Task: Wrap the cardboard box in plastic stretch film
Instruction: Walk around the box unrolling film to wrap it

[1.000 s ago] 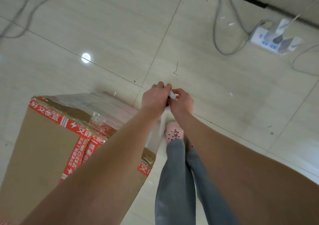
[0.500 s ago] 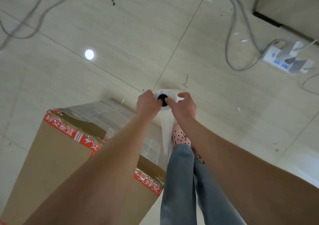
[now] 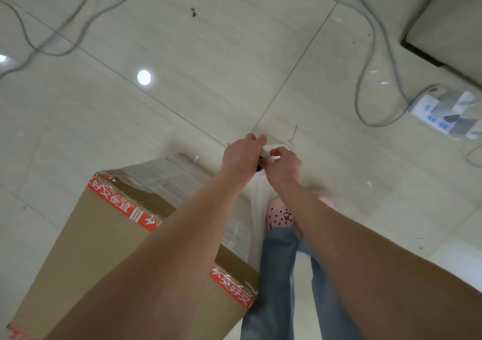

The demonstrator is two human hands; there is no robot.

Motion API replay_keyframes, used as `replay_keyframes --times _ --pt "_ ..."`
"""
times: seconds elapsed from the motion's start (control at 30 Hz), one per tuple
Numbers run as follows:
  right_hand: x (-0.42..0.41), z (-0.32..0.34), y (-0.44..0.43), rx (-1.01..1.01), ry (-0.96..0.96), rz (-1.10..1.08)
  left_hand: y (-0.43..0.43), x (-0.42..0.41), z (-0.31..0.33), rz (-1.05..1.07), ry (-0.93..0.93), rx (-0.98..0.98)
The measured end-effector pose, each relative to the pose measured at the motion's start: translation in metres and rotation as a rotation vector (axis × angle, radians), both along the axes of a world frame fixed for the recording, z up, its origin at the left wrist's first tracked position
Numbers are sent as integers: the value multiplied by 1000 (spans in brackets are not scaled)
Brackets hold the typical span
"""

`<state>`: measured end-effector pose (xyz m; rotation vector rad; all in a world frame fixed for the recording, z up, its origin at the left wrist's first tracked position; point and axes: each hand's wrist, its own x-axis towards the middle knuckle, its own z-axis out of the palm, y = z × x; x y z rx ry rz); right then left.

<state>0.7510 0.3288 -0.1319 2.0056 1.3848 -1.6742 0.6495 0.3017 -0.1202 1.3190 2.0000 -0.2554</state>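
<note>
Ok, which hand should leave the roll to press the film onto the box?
Left, probably: the left hand grips the roll on the side nearest the cardboard box, where the film hangs. The right hand sits farther out and can hold the roll.

box [image 3: 99, 240]: matt brown cardboard | film [image 3: 257, 209]: clear plastic | floor [image 3: 208, 65]: glossy tile

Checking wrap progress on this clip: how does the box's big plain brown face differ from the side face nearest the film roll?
The plain brown face looks matte and bare; the side face, nearest the roll, is glossy under stretch film. The plain brown face carries no print; the side face shows a pale label through the wrap. Both are edged with red tape.
</note>
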Motion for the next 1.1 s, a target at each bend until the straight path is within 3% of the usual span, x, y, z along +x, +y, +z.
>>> replay_keyframes --times 0.13,0.33,0.6,0.73,0.8,1.0,1.1 --pt "-1 -4 5 16 -9 91 6 -4 -9 -48 36 -35" --pt "-15 0 23 6 -12 156 16 -19 -16 131 58 -99" --pt "-48 3 42 -8 83 230 8 -47 -12 833 -9 -101" --pt "-78 3 49 -68 137 239 0 -57 -12 1203 -154 -101" --pt "-85 -1 51 -67 141 300 -4 -65 -12 1122 -149 -155" --pt "-88 -6 40 -35 145 449 5 -78 -15 376 57 -41" --pt "-94 -7 42 -15 156 543 6 -88 -17 301 114 -98"
